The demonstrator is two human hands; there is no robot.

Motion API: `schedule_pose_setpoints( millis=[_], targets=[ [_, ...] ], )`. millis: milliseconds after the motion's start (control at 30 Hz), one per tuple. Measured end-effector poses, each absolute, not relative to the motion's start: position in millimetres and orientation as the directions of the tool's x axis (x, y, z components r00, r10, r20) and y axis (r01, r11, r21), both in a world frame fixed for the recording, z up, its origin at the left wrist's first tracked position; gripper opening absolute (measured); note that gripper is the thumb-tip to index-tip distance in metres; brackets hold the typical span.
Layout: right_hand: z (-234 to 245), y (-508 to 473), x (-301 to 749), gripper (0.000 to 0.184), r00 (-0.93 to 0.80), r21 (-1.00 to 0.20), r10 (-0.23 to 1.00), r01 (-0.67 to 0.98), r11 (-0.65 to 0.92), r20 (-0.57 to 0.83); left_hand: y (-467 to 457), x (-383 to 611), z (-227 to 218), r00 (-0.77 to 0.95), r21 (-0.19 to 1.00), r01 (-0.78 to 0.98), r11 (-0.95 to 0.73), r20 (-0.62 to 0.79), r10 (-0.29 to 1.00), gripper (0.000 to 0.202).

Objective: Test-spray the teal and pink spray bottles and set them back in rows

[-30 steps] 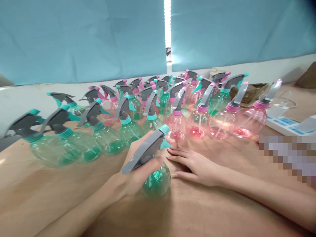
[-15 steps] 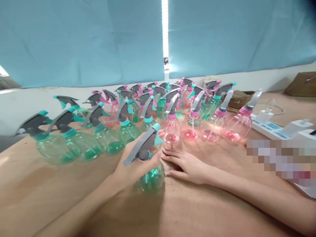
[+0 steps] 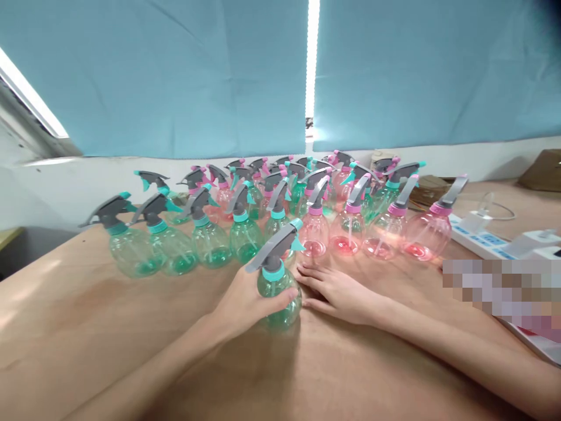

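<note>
A green spray bottle point(image 3: 280, 286) with a grey and turquoise trigger head stands upright in front of me. My left hand point(image 3: 252, 298) is wrapped round its body from the left, the thumb across the front and the other fingers hidden behind. My right hand point(image 3: 339, 292) lies on the table just right of this bottle, palm down with fingers stretched toward it. Beyond my hands runs a row of spray bottles: green ones point(image 3: 213, 242) on the left, pink ones point(image 3: 347, 234) on the right.
More green and pink spray bottles crowd behind the front row. At the right, a white power strip point(image 3: 486, 240) carries plugged-in chargers, with a blurred-out patch before it. A brown bag or box point(image 3: 543, 169) sits at the far right. Blue curtains point(image 3: 197, 76) hang behind the wooden table point(image 3: 197, 362).
My left hand has shifted from the bottle's neck down to its body, and the bottle's head now shows more upright. My right hand has stayed flat. The camera view has turned slightly left.
</note>
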State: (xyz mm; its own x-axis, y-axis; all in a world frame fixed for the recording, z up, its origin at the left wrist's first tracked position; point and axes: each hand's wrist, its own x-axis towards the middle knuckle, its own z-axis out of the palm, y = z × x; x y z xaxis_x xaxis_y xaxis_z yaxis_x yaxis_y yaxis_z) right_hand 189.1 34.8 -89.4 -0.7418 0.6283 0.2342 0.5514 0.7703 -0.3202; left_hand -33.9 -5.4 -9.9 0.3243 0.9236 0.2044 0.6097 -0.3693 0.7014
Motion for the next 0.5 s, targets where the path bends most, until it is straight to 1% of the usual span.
schedule_pose_setpoints(
  millis=[67, 267, 400, 500],
  targets=[
    [-86, 35, 186, 0.051, -0.745, -0.298, 0.625, 0.558, 0.775, 0.231, -9, -37, -10, 0.342, 0.704, 0.596, -0.386, 0.212, 0.915, 0.04],
    [-75, 33, 161, 0.025, -0.752, -0.195, 0.624, 0.593, 0.781, 0.21, -25, -61, -8, 0.361, 0.711, 0.585, -0.391, 0.203, 0.91, 0.038],
    [-64, 30, 126, 0.024, -0.749, -0.128, 0.626, 0.614, 0.779, 0.217, -39, -96, -9, 0.311, 0.683, 0.617, -0.391, 0.245, 0.918, 0.038],
    [-52, 29, 92, 0.025, -0.755, -0.108, 0.607, 0.601, 0.792, 0.249, -54, -127, -5, 0.307, 0.665, 0.635, -0.393, 0.25, 0.918, 0.038]
  ],
)
